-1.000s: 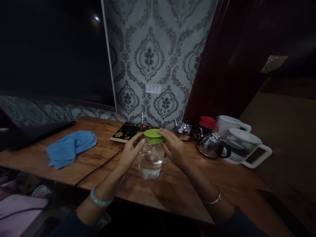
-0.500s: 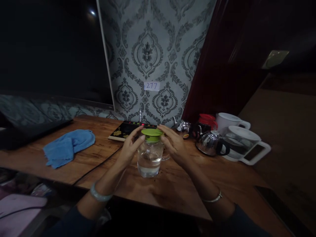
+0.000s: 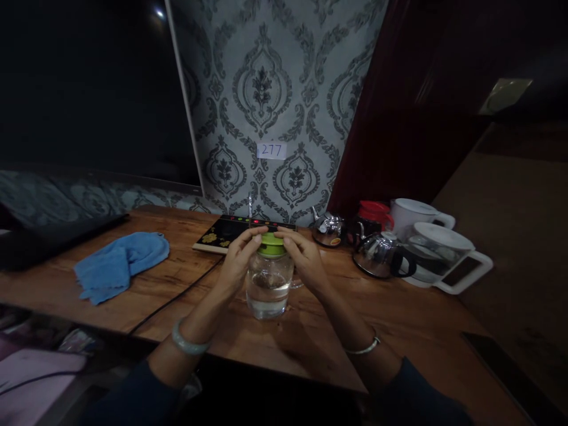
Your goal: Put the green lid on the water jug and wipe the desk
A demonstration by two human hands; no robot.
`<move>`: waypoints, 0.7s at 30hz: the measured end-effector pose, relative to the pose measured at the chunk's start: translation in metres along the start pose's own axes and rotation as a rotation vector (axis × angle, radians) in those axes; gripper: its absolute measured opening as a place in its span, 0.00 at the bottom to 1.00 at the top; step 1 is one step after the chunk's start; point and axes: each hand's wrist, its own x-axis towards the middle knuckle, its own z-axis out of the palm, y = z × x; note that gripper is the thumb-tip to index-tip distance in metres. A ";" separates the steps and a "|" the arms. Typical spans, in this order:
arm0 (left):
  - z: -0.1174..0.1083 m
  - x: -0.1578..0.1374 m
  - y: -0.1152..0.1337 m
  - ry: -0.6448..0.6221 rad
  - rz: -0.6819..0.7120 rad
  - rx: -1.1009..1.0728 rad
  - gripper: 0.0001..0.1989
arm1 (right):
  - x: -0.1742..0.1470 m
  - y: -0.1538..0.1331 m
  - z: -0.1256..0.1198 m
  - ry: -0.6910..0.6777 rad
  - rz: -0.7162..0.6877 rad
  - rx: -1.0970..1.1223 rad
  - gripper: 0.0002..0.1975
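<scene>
Jug (image 3: pixel 267 290) upright, green lid (image 3: pixel 271 249) between both hands (image 3: pixel 237 263) (image 3: pixel 307 260)

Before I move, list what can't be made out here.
All in the head view:
Green lid: both sides, covered by the left hand and right hand.
Jug handle: upper part, behind the right hand.
Black cooktop: near right part, behind hands and lid.
Dark slab: cut off by the bottom edge.

Surface (image 3: pixel 180 271) open from front edge to back between towel (image 3: pixel 126 263) and cord (image 3: pixel 179 297); kettles (image 3: pixel 377 255) block the back right corner
</scene>
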 end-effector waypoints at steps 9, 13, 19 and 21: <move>0.004 0.001 0.001 0.013 -0.067 -0.120 0.17 | -0.005 0.000 0.000 0.024 -0.081 0.017 0.16; 0.004 0.002 0.003 0.015 -0.059 -0.127 0.17 | -0.006 0.001 -0.001 0.023 -0.089 0.020 0.15; 0.004 0.003 0.001 -0.004 -0.051 -0.114 0.17 | -0.007 0.004 0.001 0.046 -0.130 0.047 0.13; 0.004 0.002 -0.001 -0.001 -0.035 -0.103 0.17 | -0.008 0.005 0.002 0.056 -0.159 0.038 0.13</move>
